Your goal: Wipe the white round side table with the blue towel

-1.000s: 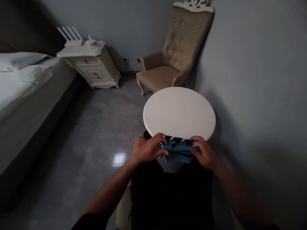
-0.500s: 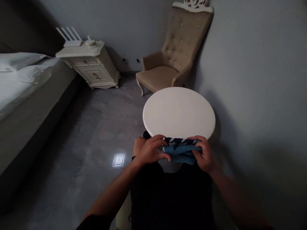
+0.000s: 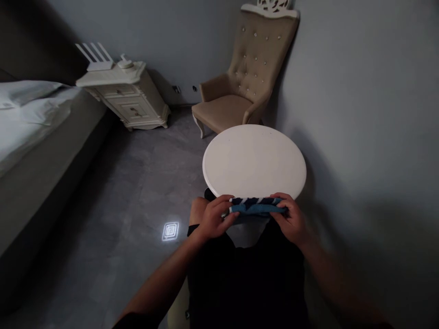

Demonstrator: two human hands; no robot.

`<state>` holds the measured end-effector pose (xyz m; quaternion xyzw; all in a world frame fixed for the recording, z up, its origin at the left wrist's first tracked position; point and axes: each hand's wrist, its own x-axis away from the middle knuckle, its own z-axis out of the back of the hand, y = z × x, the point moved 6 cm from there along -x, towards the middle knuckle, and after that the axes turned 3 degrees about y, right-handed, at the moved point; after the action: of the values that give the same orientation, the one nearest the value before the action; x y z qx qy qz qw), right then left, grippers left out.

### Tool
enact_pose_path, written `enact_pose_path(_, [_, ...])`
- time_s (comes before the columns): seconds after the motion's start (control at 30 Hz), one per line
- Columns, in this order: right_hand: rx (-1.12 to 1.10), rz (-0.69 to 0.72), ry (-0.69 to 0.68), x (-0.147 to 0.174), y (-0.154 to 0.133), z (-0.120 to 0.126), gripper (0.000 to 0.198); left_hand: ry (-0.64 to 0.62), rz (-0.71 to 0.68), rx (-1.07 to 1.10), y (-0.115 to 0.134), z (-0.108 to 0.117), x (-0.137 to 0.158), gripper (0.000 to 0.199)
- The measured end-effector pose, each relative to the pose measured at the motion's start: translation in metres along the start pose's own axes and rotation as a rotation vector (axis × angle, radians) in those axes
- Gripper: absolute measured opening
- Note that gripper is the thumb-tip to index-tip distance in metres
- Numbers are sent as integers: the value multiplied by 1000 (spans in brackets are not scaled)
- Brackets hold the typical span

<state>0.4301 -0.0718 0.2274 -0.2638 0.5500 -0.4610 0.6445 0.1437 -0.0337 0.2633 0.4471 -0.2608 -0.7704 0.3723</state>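
A blue knitted cloth (image 3: 255, 209), with a navy-and-white striped band along its far side, is stretched between my hands at the near edge of the round white table (image 3: 254, 160). It looks folded in layers; whether it is a sock or another piece cannot be made out. My left hand (image 3: 216, 218) pinches its left end, fingers on top and thumb at the near side. At the right end, my right hand (image 3: 291, 220) grips it the same way, closed on the fabric.
Beyond the table stands a tufted brown armchair (image 3: 222, 109). A white nightstand (image 3: 137, 103) at the back left carries a router (image 3: 99, 64) and a small white object (image 3: 125, 63). The bed (image 3: 41, 137) runs along the left, the grey wall (image 3: 360, 114) along the right.
The cloth's hanging lower layer has been gathered up, and the piece now lies flatter and straighter between my hands. My left thumb has moved up onto its near edge.
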Motion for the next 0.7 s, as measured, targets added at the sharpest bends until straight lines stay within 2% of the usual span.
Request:
enact_pose_path(0.13, [-112, -110, 0, 7, 14, -8, 35, 138, 181, 109, -6, 1, 3, 34])
enact_pose_path(0.27, [-260, -363, -43, 10, 27, -21, 64, 147, 296, 176, -14, -1, 2, 43])
enact_pose_path(0.37, [-304, -458, -94, 7, 28, -29, 53, 109, 335, 165, -22, -1, 2, 46])
enact_pose_path(0.5, [-298, -501, -2, 3, 30, -31, 48, 113, 474, 192, -40, -4, 0, 51])
enact_pose_path(0.6, [-273, -528, 118, 4, 38, -30, 49, 148, 623, 339, -50, -14, 0, 62])
enact_pose_path(0.63, [-262, -538, 155, 4, 41, -29, 50, 129, 678, 409, -53, -20, 1, 66])
enact_pose_path(0.7, [-238, -559, 219, 4, 50, -25, 50, 14, 772, 598, -56, -40, 6, 72])
